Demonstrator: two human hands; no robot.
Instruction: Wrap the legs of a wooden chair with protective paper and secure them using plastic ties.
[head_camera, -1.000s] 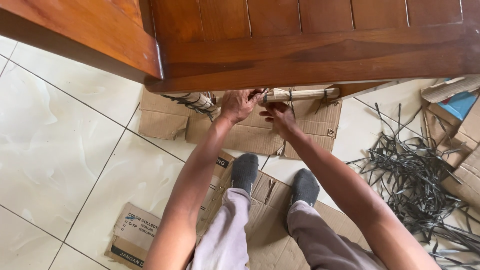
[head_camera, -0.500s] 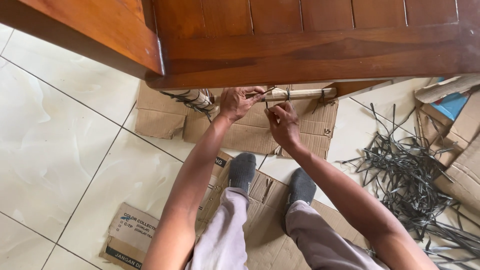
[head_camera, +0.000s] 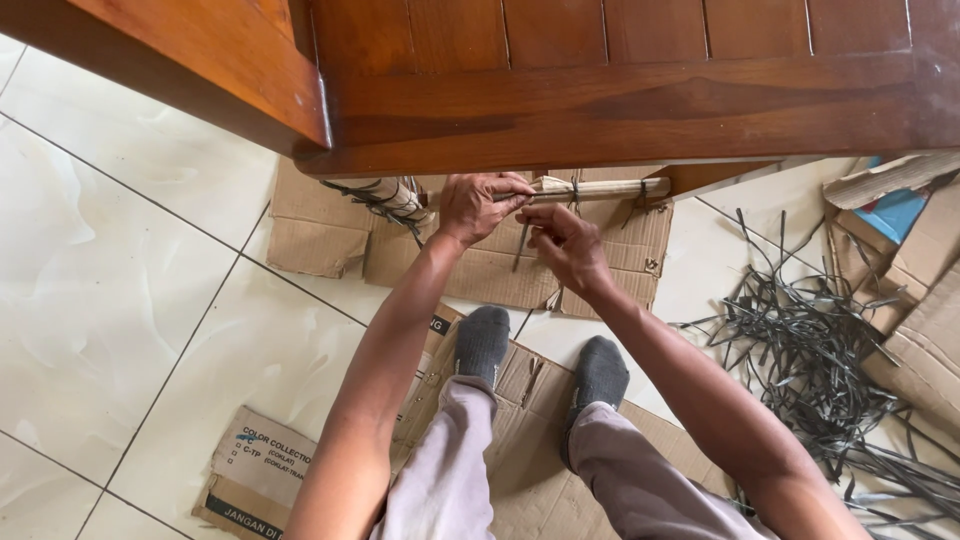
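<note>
**Paper-wrapped rail, strap in hand**

Head view: left hand (head_camera: 478, 205) clenched on the paper-wrapped rail (head_camera: 600, 188) beneath the brown wooden furniture (head_camera: 620, 95); right hand (head_camera: 562, 243) just beside it, grip pinching a dark strap (head_camera: 521, 245) hanging below the rail; flattened cardboard (head_camera: 480, 265) on the tiled floor (head_camera: 130, 290); pile of loose dark straps (head_camera: 810, 350) at right.

wooden frame (head_camera: 620, 110) overhead, strap pile (head_camera: 820, 350) right
</note>
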